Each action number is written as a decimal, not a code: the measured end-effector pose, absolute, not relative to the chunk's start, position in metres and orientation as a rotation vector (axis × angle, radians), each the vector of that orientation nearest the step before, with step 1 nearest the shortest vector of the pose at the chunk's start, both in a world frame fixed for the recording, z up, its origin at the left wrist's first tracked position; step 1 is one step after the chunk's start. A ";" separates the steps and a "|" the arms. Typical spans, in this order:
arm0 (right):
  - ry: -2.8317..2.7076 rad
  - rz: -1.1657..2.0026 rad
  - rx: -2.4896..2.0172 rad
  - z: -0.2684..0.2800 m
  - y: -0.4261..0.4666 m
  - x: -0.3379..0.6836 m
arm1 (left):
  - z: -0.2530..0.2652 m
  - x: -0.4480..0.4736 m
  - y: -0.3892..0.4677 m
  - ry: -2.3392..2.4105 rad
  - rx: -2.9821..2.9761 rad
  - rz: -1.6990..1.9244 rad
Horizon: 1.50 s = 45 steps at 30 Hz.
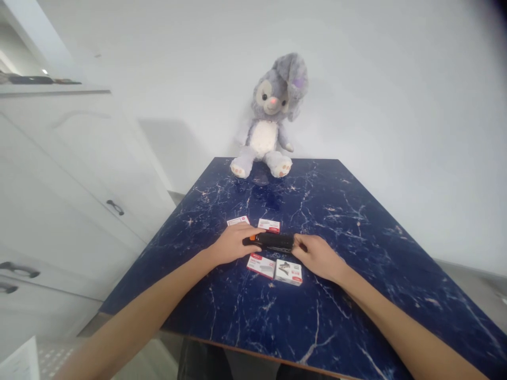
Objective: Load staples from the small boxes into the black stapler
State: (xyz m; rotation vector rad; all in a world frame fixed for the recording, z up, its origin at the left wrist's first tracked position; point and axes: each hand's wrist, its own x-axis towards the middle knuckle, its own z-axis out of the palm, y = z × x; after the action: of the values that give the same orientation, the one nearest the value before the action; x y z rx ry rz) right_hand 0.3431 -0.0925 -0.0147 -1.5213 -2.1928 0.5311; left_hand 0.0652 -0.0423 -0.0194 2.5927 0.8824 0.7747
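A black stapler (276, 241) with an orange spot near its left end lies across the blue table between my hands. My left hand (236, 243) grips its left end, thumb and fingers on either side. At the opposite end, the curled fingers of my right hand (316, 254) pinch the stapler's tip. Just behind it sit a small white box (237, 220), partly covered by my left hand, and a red-and-white box (269, 225). On the near side are another red-and-white box (260, 265) and a white box (289, 272) with a picture of a metal clip-like tool, side by side.
A grey plush rabbit (264, 138) sits at the far end of the dark blue marbled table (317, 327), against the white wall. White cabinets (67, 190) with dark handles stand along the left. The table's near edge runs just in front of my body.
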 end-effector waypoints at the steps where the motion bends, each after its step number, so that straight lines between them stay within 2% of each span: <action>1: -2.195 0.534 -1.520 -0.015 -0.092 0.343 | -0.019 0.065 -0.042 0.877 2.593 0.771; 18: -2.180 0.584 -1.486 -0.018 -0.093 0.342 | -0.021 0.068 -0.041 0.777 2.607 0.795; 31: -2.169 0.440 -1.591 -0.009 -0.090 0.343 | -0.016 0.074 -0.051 1.084 2.576 0.676; 45: -2.228 0.513 -1.446 -0.004 -0.096 0.339 | 0.002 0.076 -0.066 0.867 2.452 0.622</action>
State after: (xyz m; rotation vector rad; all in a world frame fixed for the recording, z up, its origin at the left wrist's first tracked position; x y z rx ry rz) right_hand 0.3386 -0.0959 -0.0041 -1.4458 -2.2285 0.5134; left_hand 0.0759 -0.0656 0.0020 2.4517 0.8667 0.6219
